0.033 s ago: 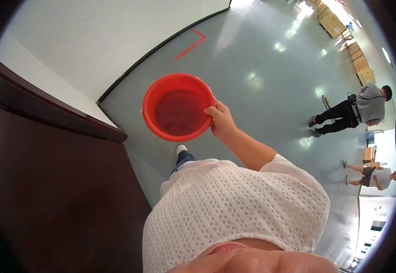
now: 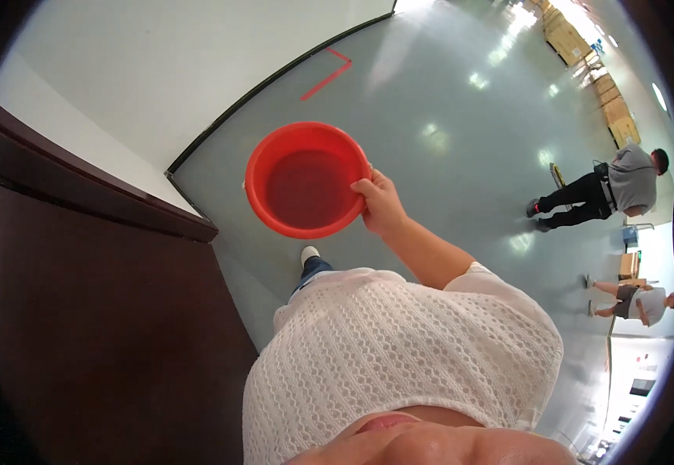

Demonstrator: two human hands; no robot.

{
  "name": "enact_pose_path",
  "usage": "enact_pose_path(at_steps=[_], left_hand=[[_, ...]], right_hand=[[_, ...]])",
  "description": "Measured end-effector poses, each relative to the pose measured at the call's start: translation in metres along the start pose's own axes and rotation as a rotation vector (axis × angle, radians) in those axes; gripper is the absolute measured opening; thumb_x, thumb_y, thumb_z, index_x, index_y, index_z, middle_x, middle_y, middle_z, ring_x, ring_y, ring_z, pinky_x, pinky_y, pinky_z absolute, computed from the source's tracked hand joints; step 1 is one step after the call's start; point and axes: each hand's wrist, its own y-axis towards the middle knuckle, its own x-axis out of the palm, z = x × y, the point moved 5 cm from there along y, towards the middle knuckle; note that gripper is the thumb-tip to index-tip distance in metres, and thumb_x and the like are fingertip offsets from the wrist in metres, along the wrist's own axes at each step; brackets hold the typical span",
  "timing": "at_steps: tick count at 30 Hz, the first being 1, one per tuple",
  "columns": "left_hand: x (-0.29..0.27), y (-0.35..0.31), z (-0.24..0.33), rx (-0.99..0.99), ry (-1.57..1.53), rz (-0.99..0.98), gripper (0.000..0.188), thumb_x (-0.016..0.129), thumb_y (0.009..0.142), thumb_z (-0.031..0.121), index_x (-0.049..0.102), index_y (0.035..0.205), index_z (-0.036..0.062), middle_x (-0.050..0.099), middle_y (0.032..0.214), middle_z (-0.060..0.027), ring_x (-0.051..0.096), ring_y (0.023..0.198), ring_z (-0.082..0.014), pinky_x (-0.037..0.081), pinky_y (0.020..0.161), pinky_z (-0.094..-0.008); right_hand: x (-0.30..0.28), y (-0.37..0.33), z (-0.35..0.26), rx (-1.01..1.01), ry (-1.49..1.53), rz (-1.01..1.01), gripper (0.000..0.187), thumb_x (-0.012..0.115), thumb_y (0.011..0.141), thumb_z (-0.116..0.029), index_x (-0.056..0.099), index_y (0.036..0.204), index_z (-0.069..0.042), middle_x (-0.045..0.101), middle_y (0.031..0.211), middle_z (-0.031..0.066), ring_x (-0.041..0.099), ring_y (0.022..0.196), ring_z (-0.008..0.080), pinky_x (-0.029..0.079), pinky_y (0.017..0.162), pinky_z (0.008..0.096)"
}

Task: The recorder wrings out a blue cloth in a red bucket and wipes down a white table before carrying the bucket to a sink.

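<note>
Head view: grey floor (image 2: 461, 147) spreads beneath the right hand (image 2: 384, 205). A red bucket (image 2: 306, 232) is directly left of that hand, which grips its rim, thumb inside. The left hand's state cannot be told. A white shoe (image 2: 310, 253) shows lower left of the right hand.

Head camera: left fisheye, worn on the head, facing down
Red bucket (image 2: 306, 138): near, seen from above, 11 o'clock
Boxes (image 2: 565, 41): far off, 2 o'clock

The red bucket (image 2: 306, 139) and the right hand (image 2: 382, 204) have moved a tiny bit up and right in the head view.
</note>
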Motion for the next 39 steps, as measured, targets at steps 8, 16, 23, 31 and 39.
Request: enact_pose_path(at_steps=[8,16,23,31,39], left_hand=[[-0.02,0.024,-0.061,-0.074,-0.193,-0.503,0.052,0.038,0.078,0.064,0.06,0.058,0.0215,0.054,0.056,0.0003,0.052,0.05,-0.0171,0.041,0.049,-0.0363],[0.073,-0.086,-0.031,0.027,-0.072,0.023,0.052,0.036,0.081,0.062,0.062,0.062,0.0209,0.057,0.06,0.001,0.055,0.056,-0.0162,0.044,0.055,-0.037],[-0.004,-0.062,0.008,-0.114,-0.362,0.164,0.053,0.037,0.08,0.064,0.065,0.079,0.0186,0.061,0.073,-0.0025,0.059,0.066,-0.0163,0.045,0.066,-0.0376],[0.012,-0.079,0.019,-0.085,-0.233,-0.502,0.05,0.042,0.079,0.056,0.064,0.095,0.0141,0.063,0.086,-0.0091,0.06,0.075,-0.0215,0.045,0.072,-0.0396],[-0.022,-0.01,0.008,-0.012,-0.406,-0.484,0.041,0.047,0.079,0.042,0.061,0.097,0.009,0.062,0.091,-0.0124,0.058,0.081,-0.0257,0.044,0.076,-0.0395]], right_hand=[[-0.003,0.018,-0.029,-0.011,0.036,0.018,0.028,0.049,0.074,0.004,0.05,0.101,0.0,0.059,0.09,0.008,0.059,0.077,0.0153,0.049,0.068,0.0255],[-0.023,0.041,-0.039,-0.01,0.005,0.023,0.025,0.047,0.076,0.003,0.049,0.1,0.0,0.057,0.1,0.0107,0.057,0.088,0.018,0.047,0.081,0.0307],[-0.042,0.052,-0.044,-0.01,-0.024,0.054,0.027,0.048,0.076,0.004,0.048,0.103,0.001,0.058,0.095,0.0099,0.058,0.081,0.0162,0.049,0.07,0.0272],[-0.048,0.077,-0.04,0.001,-0.002,0.054,0.025,0.048,0.075,0.004,0.049,0.1,0.001,0.059,0.093,0.0097,0.059,0.076,0.0158,0.049,0.069,0.0268],[-0.045,0.046,-0.041,-0.003,0.006,0.115,0.023,0.049,0.075,0.004,0.049,0.097,0.001,0.058,0.092,0.0097,0.058,0.075,0.0149,0.049,0.066,0.0255]])
